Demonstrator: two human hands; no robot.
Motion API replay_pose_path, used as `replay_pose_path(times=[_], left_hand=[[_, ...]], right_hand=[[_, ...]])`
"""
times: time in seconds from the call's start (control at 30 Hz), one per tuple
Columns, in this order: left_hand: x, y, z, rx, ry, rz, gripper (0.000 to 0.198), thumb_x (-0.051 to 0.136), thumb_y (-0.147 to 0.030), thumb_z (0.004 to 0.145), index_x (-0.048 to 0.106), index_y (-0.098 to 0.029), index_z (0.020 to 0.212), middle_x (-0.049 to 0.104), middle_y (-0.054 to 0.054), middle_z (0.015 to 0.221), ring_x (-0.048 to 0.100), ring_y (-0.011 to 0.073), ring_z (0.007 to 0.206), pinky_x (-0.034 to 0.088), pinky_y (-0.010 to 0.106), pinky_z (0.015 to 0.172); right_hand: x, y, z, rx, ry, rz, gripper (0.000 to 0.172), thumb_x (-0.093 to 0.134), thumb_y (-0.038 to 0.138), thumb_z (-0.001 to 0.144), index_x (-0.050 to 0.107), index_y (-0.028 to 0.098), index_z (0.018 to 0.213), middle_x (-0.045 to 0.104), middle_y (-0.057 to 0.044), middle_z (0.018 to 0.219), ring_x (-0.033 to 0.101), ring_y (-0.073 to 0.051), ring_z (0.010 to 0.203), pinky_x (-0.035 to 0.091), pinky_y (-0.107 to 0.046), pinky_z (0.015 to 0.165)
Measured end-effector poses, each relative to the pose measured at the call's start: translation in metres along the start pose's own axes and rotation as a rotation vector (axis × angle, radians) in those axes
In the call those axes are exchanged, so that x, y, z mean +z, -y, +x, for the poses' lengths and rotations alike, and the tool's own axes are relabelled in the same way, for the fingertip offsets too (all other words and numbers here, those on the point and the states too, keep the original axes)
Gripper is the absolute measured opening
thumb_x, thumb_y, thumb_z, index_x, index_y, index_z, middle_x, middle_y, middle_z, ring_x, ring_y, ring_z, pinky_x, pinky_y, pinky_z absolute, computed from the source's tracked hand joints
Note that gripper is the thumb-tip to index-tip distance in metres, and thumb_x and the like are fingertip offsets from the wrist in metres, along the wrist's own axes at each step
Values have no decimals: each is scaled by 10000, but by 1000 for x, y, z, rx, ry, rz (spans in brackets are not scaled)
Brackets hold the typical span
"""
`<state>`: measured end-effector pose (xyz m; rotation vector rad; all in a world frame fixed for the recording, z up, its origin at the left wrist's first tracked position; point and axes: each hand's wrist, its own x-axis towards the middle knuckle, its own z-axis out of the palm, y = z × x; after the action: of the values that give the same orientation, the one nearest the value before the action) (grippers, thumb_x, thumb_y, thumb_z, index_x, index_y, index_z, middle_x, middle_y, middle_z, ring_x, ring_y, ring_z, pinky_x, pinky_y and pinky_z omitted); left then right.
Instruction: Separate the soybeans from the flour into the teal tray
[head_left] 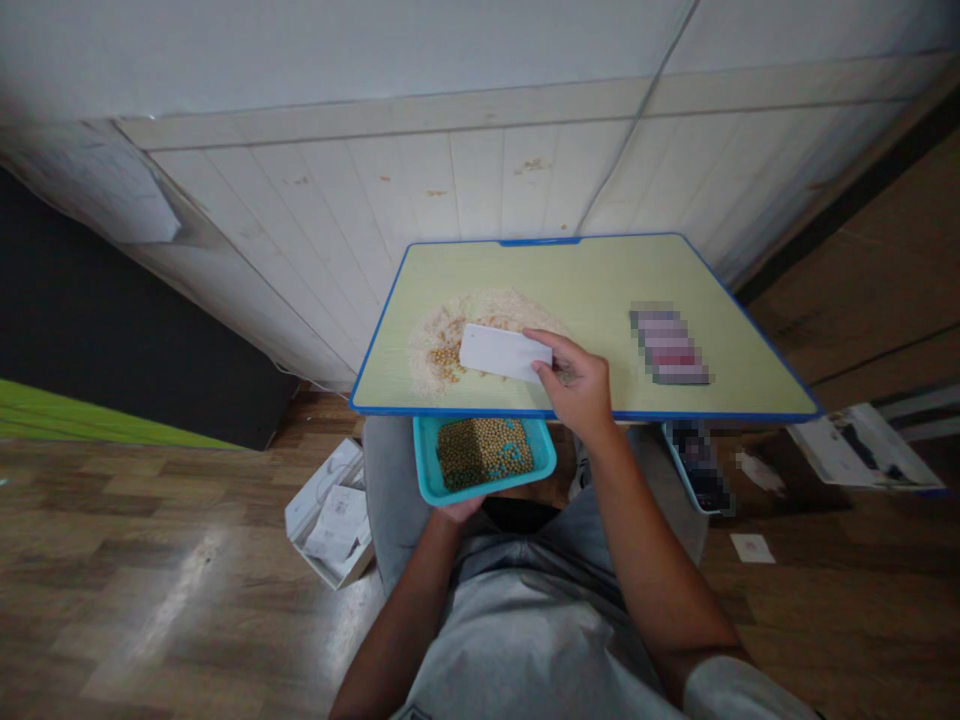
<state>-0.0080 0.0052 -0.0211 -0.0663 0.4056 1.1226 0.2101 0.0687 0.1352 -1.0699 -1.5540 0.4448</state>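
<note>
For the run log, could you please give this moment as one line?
right hand grips white card over grain pile | left hand holds teal tray of beans below desk edge

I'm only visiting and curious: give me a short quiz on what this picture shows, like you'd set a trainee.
1. True or false: the right hand holds a white card over the pale heap on the table.
2. Where is the turquoise tray of beans? A) standing on the table B) held by the left hand just below the table's near edge C) on top of the heap
3. Fill in: the table's rim is coloured ____.
Key: 1 true; 2 B; 3 blue.
</note>
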Motion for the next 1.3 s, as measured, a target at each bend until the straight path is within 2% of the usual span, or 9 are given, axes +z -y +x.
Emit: replay_pose_path(times=[0.27,0.5,0.7,0.83,1.07,1.23,1.3], left_hand=[[12,1,-1,-4,18,2,640,243,-533,1084,763,-275,1355,634,18,1578,377,285,1612,215,573,1346],[12,0,-4,-17,23,11,623,258,-540,1074,766,-305,1348,652,-4,1556,347,265,1628,182,568,1355],[17,1,-5,-11,9,12,606,264,-501,1077,766,-295,1346,652,-5,1557,382,267,1612,223,565,1347],[16,1,-5,-9,-8,15,579,273,-456,1080,754,-306,1365,659,6,1552,391,256,1607,222,572,1346],[14,2,-1,2,-43,10,559,319,-474,1068,753,-297,1373,652,36,1557,412,293,1595,258,585,1335],[14,1,-1,-11,-3,4,593,282,-500,1082,763,-282,1352,650,26,1564,407,296,1597,228,584,1345],[14,1,-1,-14,6,2,590,271,-500,1095,766,-287,1335,631,10,1586,408,286,1595,254,557,1344]], right_hand=[[0,2,0,-2,-11,-4,475,628,141,889,776,322,1301,809,0,1303,783,-234,1095,654,-417,904],[0,1,0,15,-4,-20,469,632,153,895,772,327,1308,802,2,1319,774,-244,1135,652,-435,938],[-1,1,0,-6,-4,-9,471,623,145,901,770,323,1311,803,1,1315,780,-237,1119,654,-429,934],[-1,0,-1,12,7,-18,477,621,149,901,762,324,1321,797,6,1329,764,-243,1183,642,-446,988],[-1,0,-1,12,3,-12,477,631,152,898,764,329,1321,797,8,1329,755,-252,1210,641,-465,1016],[-1,1,-1,-16,-4,-3,478,630,137,902,768,336,1315,801,9,1318,769,-247,1176,648,-453,994],[-1,2,-1,-18,-8,-12,474,633,139,900,772,339,1306,803,11,1313,771,-247,1169,652,-449,983]])
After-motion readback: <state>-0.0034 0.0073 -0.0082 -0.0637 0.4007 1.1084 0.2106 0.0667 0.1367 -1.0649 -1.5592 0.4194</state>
